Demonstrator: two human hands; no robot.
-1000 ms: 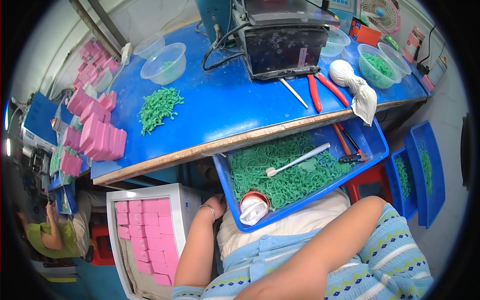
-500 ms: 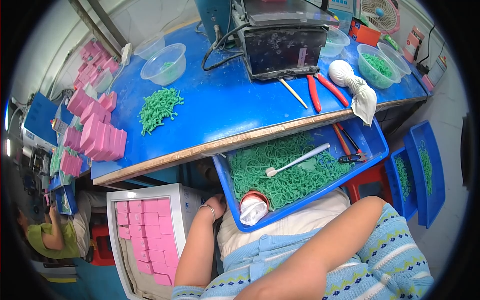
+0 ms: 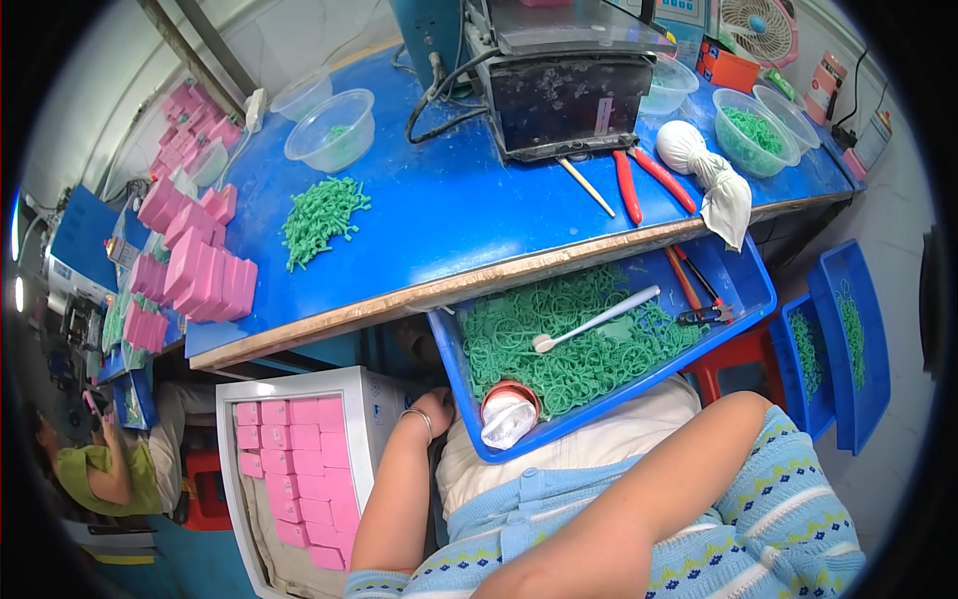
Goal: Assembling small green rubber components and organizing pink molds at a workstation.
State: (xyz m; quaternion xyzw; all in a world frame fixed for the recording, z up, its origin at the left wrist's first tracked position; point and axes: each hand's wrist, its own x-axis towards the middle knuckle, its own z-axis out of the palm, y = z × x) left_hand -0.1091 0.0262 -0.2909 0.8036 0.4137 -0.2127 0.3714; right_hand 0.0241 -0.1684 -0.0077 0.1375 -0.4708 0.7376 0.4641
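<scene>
My left hand (image 3: 433,407), with a bangle (image 3: 421,425) at its wrist, rests low between a white cabinet (image 3: 384,419) and my thigh. Its fingers are mostly turned out of sight, so their grip does not show. My right forearm (image 3: 609,519) crosses in front of my body, and its hand lies beyond the lower edge. Nearest to my left hand is a blue tray (image 3: 454,369) of green wax-like rings (image 3: 569,309). In it lie a white-handled brush (image 3: 609,317), pliers (image 3: 707,313) and a reddish cup (image 3: 512,389) with white cloth in it.
On the blue table (image 3: 439,220) are a green pile (image 3: 324,215), clear bowls (image 3: 334,130), red-handled pliers (image 3: 627,188), a wooden stick (image 3: 587,188), a tied white cloth bundle (image 3: 699,160) and a dark machine (image 3: 569,90). Pink blocks (image 3: 210,275) stand left. A co-worker (image 3: 110,469) sits far left.
The whole view has shifted very slightly. My arms and the things on the table keep their places. The co-worker's hand at the far left has moved a little.
</scene>
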